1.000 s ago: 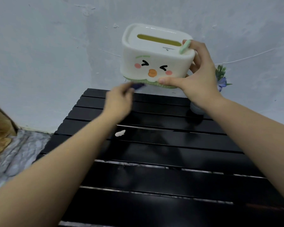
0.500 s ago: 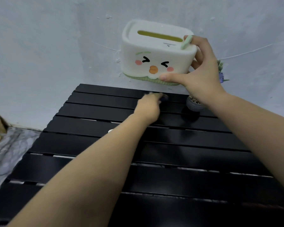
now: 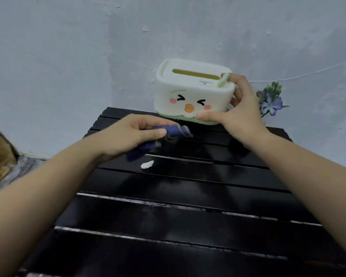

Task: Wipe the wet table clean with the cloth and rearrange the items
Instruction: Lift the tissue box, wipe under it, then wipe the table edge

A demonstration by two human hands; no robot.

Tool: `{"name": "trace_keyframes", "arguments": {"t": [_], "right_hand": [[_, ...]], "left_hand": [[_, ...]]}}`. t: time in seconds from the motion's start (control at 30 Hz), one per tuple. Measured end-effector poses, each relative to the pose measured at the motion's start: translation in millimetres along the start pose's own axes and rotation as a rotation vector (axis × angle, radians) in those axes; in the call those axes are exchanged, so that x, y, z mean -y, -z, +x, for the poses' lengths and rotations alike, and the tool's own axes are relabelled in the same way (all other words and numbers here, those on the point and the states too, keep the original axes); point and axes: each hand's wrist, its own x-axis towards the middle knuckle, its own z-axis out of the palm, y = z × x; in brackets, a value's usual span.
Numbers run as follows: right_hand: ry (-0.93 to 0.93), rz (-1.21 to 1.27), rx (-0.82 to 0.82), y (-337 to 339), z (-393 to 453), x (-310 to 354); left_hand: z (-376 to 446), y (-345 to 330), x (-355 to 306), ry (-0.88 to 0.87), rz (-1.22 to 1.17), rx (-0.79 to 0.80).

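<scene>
**Lifting the box so the cloth can get under it**

Holding the tissue box [image 3: 192, 94] up near the top middle of the frame, the right hand [image 3: 238, 114] keeps it off the black table [image 3: 188, 226]. The thumb presses on the front bottom edge and the fingers wrap round the far side, so the grip is firm. The box looks raised above the back slats, most likely so the spot under it can be wiped.

The left hand [image 3: 132, 134] is at the middle of the frame, just below the box. Its fingers pinch a bunched blue cloth [image 3: 168, 134], which sticks out to the right and hangs down close to the table. I cannot tell if the cloth touches the wood.

A small white blob [image 3: 147, 164] lies on a slat just below the cloth, not yet wiped away.

Purple flowers [image 3: 271, 100] show behind the right hand, at the back right of the table by the wall [image 3: 68, 56].
</scene>
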Motion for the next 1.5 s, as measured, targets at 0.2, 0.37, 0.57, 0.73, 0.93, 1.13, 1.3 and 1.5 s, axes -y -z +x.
{"name": "trace_keyframes", "arguments": {"t": [0.2,0.37,0.57,0.73,0.93,1.13,1.3,1.5], "right_hand": [[-0.098,-0.016,-0.001,-23,-13,-23],[-0.164,-0.034,0.026,-39,-26,-37],[-0.243,-0.137,0.049,-36,-32,-26],[-0.354,-0.317,0.034,-29,-88,17],[-0.461,-0.815,0.467,-5,-197,52],[-0.370,-0.777,0.430,26,-215,55],[-0.382,-0.752,0.382,52,-255,73],[-0.461,-0.709,0.297,97,-317,104]], "left_hand": [[4,70,74,0.027,0.404,-0.473],[-10,42,81,-0.043,0.643,-0.363],[-68,-2,50,-0.048,0.254,-0.050],[-62,34,40,-0.076,0.103,-0.416],[-57,31,81,0.212,0.753,-0.717],[-73,-94,36,-0.009,0.567,-0.404],[-98,-130,18,-0.089,0.249,-0.144],[-110,-51,19,0.000,0.408,-0.752]]}}
